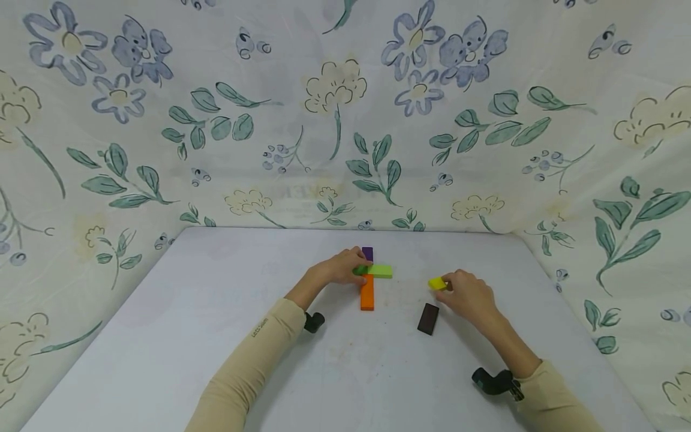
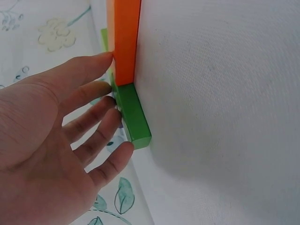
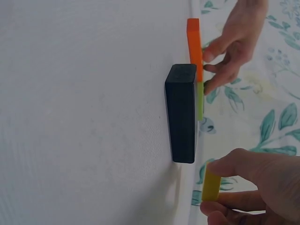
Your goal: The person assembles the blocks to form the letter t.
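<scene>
Four coloured blocks form a cross on the white table: an orange block (image 1: 367, 293) at the front, a light green block (image 1: 381, 272) to the right, a purple block (image 1: 367, 254) at the back and a dark green block (image 2: 134, 115) to the left. My left hand (image 1: 345, 266) reaches over the dark green block, its fingertips along that block's edge and its thumb at the side of the orange one. My right hand (image 1: 469, 294) pinches a small yellow block (image 3: 212, 183) between thumb and fingers. Just in front of that hand lies a black block (image 1: 428, 318).
The white table (image 1: 345, 384) has its back edge a short way behind the cross. A floral cloth (image 1: 335, 150) hangs behind it and along both sides. Black wrist cameras (image 1: 493, 381) stick out below both sleeves.
</scene>
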The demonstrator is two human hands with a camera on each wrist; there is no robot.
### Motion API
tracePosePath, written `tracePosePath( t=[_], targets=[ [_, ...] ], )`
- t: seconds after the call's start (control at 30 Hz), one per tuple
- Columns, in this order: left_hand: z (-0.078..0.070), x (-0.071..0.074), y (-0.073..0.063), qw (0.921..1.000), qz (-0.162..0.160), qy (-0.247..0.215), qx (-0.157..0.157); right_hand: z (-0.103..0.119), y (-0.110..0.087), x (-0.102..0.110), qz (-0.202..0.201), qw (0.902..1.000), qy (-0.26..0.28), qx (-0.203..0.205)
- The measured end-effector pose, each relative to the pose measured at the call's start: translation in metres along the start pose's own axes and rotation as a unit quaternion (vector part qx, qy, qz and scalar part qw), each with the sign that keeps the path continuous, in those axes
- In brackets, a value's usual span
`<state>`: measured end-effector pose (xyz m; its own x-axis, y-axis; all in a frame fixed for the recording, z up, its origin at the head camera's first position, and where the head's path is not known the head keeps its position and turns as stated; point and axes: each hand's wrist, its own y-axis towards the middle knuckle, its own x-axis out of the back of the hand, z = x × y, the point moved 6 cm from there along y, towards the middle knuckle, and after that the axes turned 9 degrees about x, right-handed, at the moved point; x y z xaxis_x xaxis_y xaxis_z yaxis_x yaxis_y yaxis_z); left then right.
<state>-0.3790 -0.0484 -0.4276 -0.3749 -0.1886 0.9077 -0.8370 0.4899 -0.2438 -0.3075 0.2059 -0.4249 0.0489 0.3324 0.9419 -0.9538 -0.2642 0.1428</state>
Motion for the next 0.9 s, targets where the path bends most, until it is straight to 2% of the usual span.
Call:
tracePosePath(
  t=[0.4,0.9],
  targets=[
    [-0.002,0.001,-0.001,1.0,-0.003,0.002,-0.009,0.012,-0.001,-0.003,0.0,0.9999,-0.006,0.01],
    [0.0,0.0,0.0,1.0,0.0,0.0,0.0,0.022,-0.002,-0.008,0.002,0.9998,-0.009,0.017]
  ],
)
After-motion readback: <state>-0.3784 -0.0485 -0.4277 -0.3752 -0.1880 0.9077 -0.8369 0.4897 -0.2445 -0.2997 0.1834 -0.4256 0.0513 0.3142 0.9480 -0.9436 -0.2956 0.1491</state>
